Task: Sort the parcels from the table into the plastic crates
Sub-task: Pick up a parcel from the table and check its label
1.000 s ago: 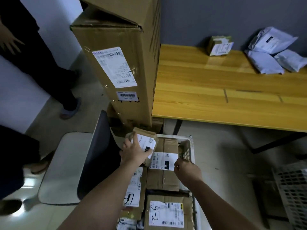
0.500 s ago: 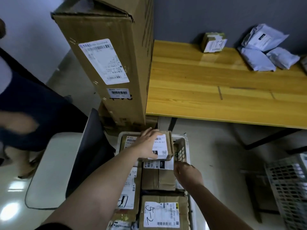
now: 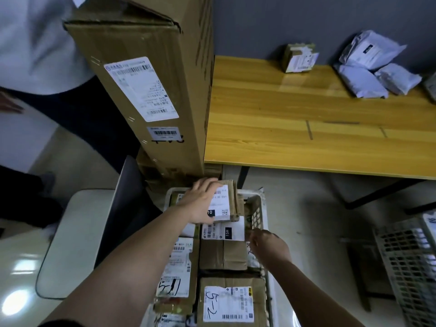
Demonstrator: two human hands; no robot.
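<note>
The left hand lies flat, fingers straight, on the small brown cardboard parcel — white label up (digits "10") — at the far end of the white plastic crate; the right hand, fingers curled, holds nothing visible.

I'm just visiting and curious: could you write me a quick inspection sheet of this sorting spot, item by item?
Surface: wooden table, mostly bare.
Job's things: white crate on the floor packed with cardboard parcels; small box and grey mailers at the table's back.
Clutter: tall carton standing beside the table.
Hands: left hand flat on the top parcel, fingers straight; right hand curled at the crate's right edge, whether it holds anything cannot be told.
Cables: nothing seen.
Surroundings: chair at left, second crate at right, another person standing at left.
</note>
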